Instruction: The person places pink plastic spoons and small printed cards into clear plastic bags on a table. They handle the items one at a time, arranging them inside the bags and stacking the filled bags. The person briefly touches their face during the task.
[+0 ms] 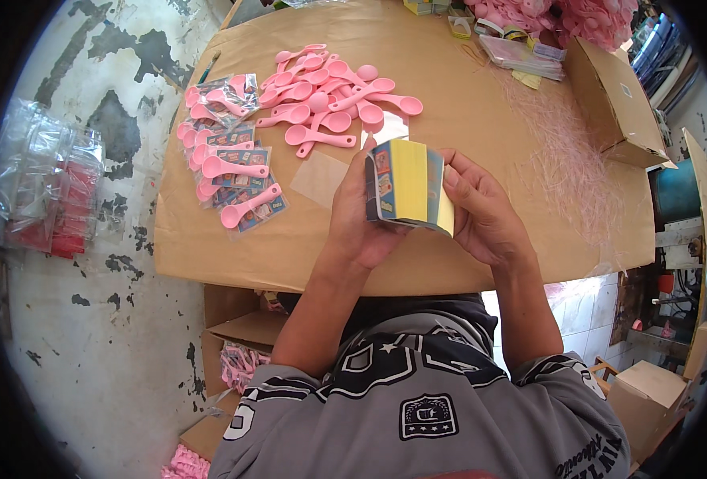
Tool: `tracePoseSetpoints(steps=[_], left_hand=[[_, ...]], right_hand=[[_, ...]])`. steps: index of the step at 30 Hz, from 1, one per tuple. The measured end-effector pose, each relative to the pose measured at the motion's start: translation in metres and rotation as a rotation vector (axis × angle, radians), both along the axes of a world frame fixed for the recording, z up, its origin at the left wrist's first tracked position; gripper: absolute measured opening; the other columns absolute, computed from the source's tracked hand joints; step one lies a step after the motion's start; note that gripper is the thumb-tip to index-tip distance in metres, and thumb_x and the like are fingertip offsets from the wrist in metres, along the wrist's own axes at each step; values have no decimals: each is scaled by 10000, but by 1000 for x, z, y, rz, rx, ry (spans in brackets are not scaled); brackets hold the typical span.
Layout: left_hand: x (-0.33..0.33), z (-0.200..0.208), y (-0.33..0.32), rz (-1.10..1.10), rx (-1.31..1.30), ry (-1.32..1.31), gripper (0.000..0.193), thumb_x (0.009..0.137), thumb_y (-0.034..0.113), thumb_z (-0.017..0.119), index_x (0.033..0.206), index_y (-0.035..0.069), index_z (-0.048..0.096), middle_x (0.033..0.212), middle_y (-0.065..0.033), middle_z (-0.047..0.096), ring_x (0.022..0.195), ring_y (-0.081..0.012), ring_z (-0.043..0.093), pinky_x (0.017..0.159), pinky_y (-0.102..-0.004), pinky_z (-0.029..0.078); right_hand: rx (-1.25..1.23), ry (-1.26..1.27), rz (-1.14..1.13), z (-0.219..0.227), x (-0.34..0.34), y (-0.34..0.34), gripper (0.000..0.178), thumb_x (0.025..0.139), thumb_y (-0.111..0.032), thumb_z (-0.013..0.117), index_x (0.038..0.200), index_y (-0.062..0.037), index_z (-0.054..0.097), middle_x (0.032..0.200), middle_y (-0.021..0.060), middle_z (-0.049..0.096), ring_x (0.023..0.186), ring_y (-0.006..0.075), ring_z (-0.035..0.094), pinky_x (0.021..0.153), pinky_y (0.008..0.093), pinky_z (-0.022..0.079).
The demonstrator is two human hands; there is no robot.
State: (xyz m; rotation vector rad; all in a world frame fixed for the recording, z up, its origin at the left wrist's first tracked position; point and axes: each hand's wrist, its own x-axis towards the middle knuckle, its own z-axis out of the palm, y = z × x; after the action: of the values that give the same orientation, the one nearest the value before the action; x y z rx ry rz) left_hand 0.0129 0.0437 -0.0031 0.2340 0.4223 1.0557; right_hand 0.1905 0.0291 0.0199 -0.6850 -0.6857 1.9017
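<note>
Yellow-edged, one card stack point(409, 182) occupies left hand point(353, 211) and right hand point(485, 211).

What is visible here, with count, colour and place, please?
Table: one, brown-covered, centre
Card stack: one, yellow-blue, centre
Loose spoons: many, pink, table's upper middle
Spoons on clear packets: several, pink, table's left
Thin sheet: one, translucent, below loose spoons
Strands: uncountable, pale pink, table's right
Heaped pieces: many, pink, top right
Cardboard boxes: several, brown, right and lower edges
Plastic bags: several, clear-red, far left
Shirt: one, grey-black, bottom
Left hand: one, bare, stack's left
Right hand: one, bare, stack's right
</note>
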Motion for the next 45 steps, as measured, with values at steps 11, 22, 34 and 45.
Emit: tracePoseSetpoints(steps=[11,22,34,45], left_hand=[[3,21,-11,332,60,420,565,1129,523,331,1197,45,624,1058,-88,710,848,-149,704,755,-305,587],[-17,24,-22,410,796,771,416,1085,380,559,1255,5,500,1156,-75,603,1014,-98,586,870,-257,508],[-14,21,-22,524,841,888,483,922,74,800,1318,-19,539,1190,-101,658,1100,-161,654,965,-315,532],[-10,24,-20,740,868,954,440,940,75,783,1307,-31,564,1173,-103,673,1084,-175,666,964,-318,528]], right_hand=[[97,-91,-99,6,-5,-11,369,1078,-256,602,1336,4,553,1181,73,680,1036,121,674,868,273,552],[445,-297,-129,19,-6,-5,476,965,-104,756,1360,33,529,1227,89,657,1150,134,623,1001,299,496],[778,-527,-247,10,-12,-2,707,987,-168,716,1557,54,362,1489,193,527,1335,230,541,1133,376,408],[846,-634,-210,4,-27,-52,913,945,-169,636,1625,104,92,1694,300,169,1542,366,310,1237,429,262]])
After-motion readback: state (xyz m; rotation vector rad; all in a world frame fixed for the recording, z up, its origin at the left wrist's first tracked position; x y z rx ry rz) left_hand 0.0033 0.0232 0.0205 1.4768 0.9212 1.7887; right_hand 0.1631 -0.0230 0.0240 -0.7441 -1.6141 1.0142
